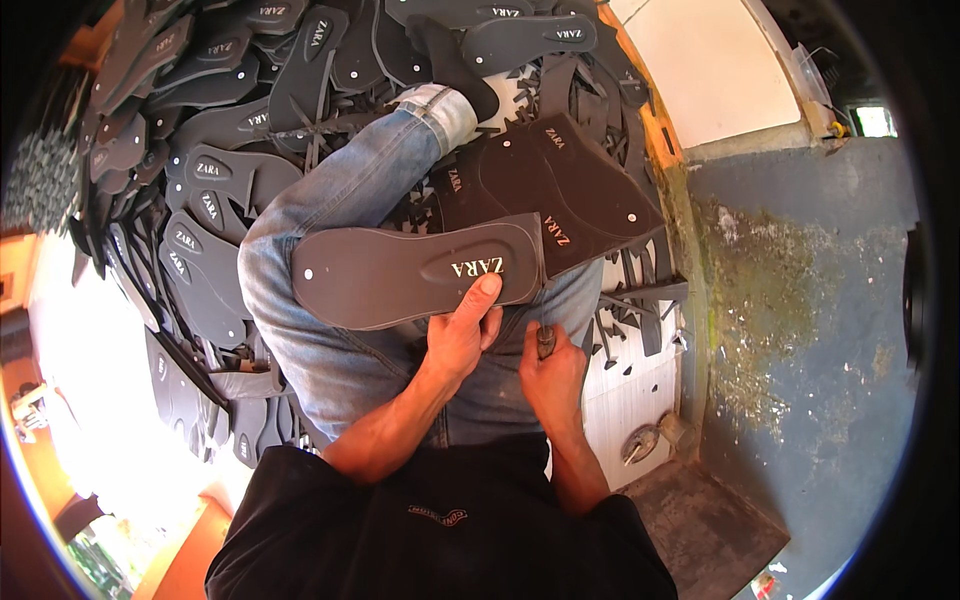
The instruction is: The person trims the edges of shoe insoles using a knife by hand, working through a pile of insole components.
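My left hand (458, 338) grips the near edge of a dark grey shoe sole (385, 275), its thumb pressed on top beside pale printed letters. The sole lies level above my lap, its heel end, with a small white dot, to the left. Just right of it, my right hand (556, 375) is closed round the dark handle of a small tool (546, 342); its working end cannot be made out. Beyond the sole, a dark foam sheet (590, 190) with sole outlines and printed letters rests over my leg, touching or close to the sole's right end.
Many cut soles (200, 240) lie heaped to the left and far side. Dark offcuts (625, 290) are scattered on the pale floor at the right. A round metal piece (640, 444) sits near the stained grey wall (810, 290). A white board (700, 70) stands at far right.
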### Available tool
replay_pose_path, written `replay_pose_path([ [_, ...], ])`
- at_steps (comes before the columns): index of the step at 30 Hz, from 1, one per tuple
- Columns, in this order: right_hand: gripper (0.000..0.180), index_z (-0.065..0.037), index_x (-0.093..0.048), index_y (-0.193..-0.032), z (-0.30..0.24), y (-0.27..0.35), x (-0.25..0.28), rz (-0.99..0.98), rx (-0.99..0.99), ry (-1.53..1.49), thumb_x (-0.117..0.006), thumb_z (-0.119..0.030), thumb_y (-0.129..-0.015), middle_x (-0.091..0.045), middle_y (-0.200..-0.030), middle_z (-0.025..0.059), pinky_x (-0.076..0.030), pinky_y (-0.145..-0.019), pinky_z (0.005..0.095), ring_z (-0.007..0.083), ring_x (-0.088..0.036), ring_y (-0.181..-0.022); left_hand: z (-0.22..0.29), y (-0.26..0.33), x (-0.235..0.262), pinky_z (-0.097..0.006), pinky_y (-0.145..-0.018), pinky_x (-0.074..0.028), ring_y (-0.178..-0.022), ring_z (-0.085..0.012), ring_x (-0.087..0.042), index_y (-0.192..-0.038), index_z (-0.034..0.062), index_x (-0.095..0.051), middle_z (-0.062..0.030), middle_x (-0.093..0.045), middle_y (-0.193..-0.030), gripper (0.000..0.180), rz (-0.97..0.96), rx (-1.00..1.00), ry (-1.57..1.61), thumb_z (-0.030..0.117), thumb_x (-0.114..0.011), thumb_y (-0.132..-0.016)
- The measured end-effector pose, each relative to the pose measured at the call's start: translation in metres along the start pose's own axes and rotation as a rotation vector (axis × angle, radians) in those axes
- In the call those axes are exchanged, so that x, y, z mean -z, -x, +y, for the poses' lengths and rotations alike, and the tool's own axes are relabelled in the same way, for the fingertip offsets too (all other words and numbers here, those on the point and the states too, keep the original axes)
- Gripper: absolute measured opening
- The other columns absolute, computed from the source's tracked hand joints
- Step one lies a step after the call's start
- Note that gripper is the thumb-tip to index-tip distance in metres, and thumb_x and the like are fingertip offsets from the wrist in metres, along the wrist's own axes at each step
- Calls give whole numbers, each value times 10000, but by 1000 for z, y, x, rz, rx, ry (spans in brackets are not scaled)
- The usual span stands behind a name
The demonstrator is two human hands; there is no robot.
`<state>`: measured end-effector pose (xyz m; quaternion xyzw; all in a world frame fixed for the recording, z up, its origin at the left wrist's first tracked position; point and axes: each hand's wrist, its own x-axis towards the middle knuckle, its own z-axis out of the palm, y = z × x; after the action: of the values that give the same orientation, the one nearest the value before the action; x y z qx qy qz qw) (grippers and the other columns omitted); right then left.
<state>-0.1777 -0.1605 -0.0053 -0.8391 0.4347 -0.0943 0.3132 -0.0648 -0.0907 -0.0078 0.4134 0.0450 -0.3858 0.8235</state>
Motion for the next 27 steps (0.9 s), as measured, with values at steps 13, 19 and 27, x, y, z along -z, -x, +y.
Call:
replay_pose_path([
  [13, 285, 0, -516, -670, -6, -36, 12, -8, -3, -238, -610, -199, -850, -534, -524, 168, -403, -469, 412, 369, -544, -484, -12, 49, 36, -191, -347, -262, -429, -52, -404, -944, 48, -586, -1, -545, -669, 220, -144, 165, 1, 242, -632, -852],
  [19, 308, -8, -473, -620, 30, 35, 31, -220, -51, -121, -636, -169, -825, -482, -466, 153, -368, -411, 381, 316, -515, -406, -9, 53, 37, -190, -377, -287, -456, -49, -410, -965, 47, -588, -3, -559, -726, 216, -105, 219, 50, 220, -641, -847],
  [27, 246, -5, -500, -632, 28, 57, 40, -280, -111, -20, -617, -136, -803, -491, -480, 176, -392, -436, 408, 353, -528, -437, -11, 62, 49, -191, -382, -292, -479, -44, -411, -991, 65, -585, 5, -567, -773, 216, -125, 286, 23, 207, -650, -842],
])
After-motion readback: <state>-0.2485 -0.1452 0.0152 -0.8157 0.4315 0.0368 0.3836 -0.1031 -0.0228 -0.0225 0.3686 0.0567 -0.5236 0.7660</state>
